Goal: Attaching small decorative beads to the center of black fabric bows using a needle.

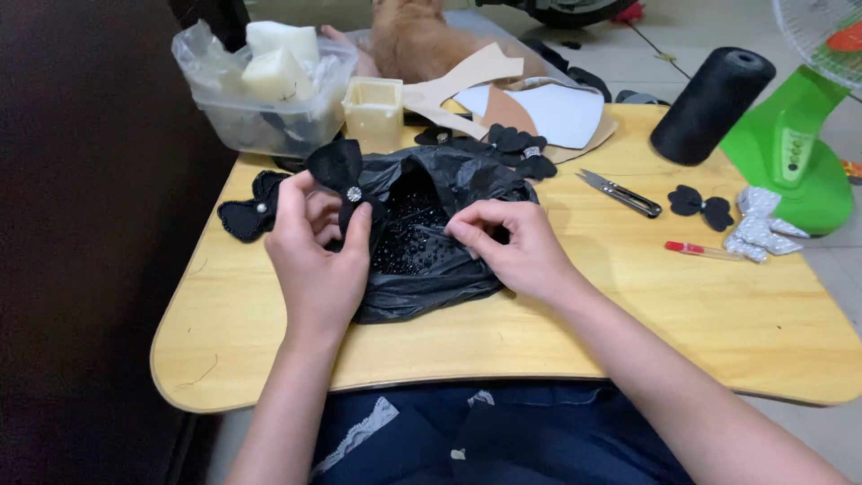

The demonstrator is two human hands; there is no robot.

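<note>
Packaging only:
- Black plastic bag [422,269], crumpled, mouth open, centre of the wooden lap table [628,332]. Small black beads [409,238] show inside. Both hands are at its mouth: left hand [314,256] on the left rim, right hand [516,247] with fingertips in the opening.
- Clear plastic tub [269,121], rectangular, back-left corner of the table, lined with a clear bag; pale foam blocks [278,58] stick out of the top.
- Small cream square box [373,108], open-topped, just right of the tub.

No screens or signs. Green fan base [790,153] at right carries a small label panel, too small to make out.
</note>
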